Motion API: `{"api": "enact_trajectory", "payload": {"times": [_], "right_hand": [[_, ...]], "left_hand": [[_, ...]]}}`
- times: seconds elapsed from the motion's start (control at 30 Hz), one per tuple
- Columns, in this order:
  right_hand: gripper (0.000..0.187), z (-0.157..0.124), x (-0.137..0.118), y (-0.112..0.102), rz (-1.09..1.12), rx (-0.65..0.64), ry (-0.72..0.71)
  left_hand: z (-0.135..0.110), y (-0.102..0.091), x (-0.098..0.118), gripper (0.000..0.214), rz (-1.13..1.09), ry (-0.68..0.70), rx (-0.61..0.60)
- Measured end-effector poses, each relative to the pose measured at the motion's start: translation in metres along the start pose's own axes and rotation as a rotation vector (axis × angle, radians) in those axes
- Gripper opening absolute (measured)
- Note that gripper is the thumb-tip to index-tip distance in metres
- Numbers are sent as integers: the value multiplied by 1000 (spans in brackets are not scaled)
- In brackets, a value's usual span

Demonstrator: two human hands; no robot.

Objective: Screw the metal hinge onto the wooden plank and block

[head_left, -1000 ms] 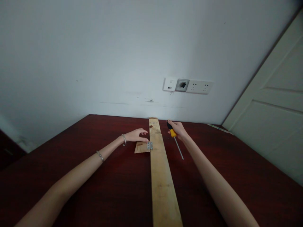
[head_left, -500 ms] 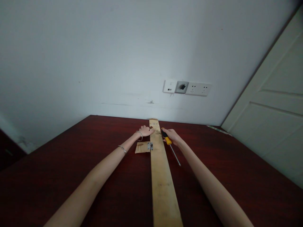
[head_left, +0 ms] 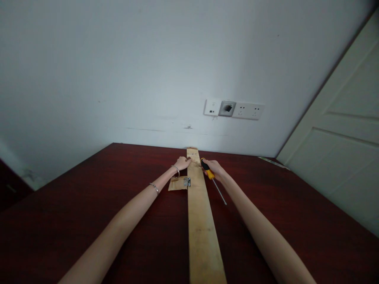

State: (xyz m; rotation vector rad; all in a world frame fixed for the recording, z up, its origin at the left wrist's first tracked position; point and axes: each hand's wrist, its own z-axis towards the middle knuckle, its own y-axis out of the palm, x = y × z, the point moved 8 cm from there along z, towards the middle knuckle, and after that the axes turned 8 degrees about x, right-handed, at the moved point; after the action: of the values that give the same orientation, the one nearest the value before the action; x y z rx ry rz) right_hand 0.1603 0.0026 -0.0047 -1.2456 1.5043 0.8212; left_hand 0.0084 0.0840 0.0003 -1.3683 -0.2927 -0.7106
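A long pale wooden plank (head_left: pixel 203 221) lies on the dark red tabletop, running from near me toward the wall. My left hand (head_left: pixel 181 163) is at the plank's left edge near its far end, fingers curled in; a small brown piece shows at the fingertips, too small to name. My right hand (head_left: pixel 215 168) grips the handle of a yellow-and-black screwdriver (head_left: pixel 211 174) just right of the plank, its shaft pointing back toward me. A small metal hinge (head_left: pixel 188 182) sits on the plank's left edge, joining it to a short wooden piece (head_left: pixel 177 183).
The dark red tabletop (head_left: pixel 142 244) meets a pale wall (head_left: pixel 148 79) at the back. Sockets and switch plates (head_left: pixel 247 111) are set in the wall. A white panelled door (head_left: pixel 340 157) stands at the right, near a thin strip (head_left: pixel 274 163) on the table edge.
My left hand's fingers have curled in more at the plank's edge. The right hand with the screwdriver has hardly moved, and the view has shifted slightly.
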Motion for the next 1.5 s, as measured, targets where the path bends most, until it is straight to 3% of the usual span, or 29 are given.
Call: {"api": "enact_trajectory", "payload": {"times": [0.37, 0.6, 0.9, 1.17, 1.33, 1.5], "right_hand": [[33, -2, -18, -4, 16, 1, -44], [22, -11, -34, -9, 57, 8, -125], [13, -43, -77, -28, 160, 21, -238], [9, -97, -136, -40, 300, 29, -496], [22, -115, -156, -31, 415, -69, -628], [31, -133, -176, -29, 428, -70, -901]], "left_hand": [[10, -6, -6, 32, -346, -135, 136], [7, -2, -4, 8, -727, -220, 96], [-3, -15, 8, 18, -1054, -283, 54], [-5, -15, 9, 32, -1152, -368, 69], [-8, -15, 15, 20, -1197, -367, -15], [-10, -16, 21, 18, -1220, -353, -127]]}}
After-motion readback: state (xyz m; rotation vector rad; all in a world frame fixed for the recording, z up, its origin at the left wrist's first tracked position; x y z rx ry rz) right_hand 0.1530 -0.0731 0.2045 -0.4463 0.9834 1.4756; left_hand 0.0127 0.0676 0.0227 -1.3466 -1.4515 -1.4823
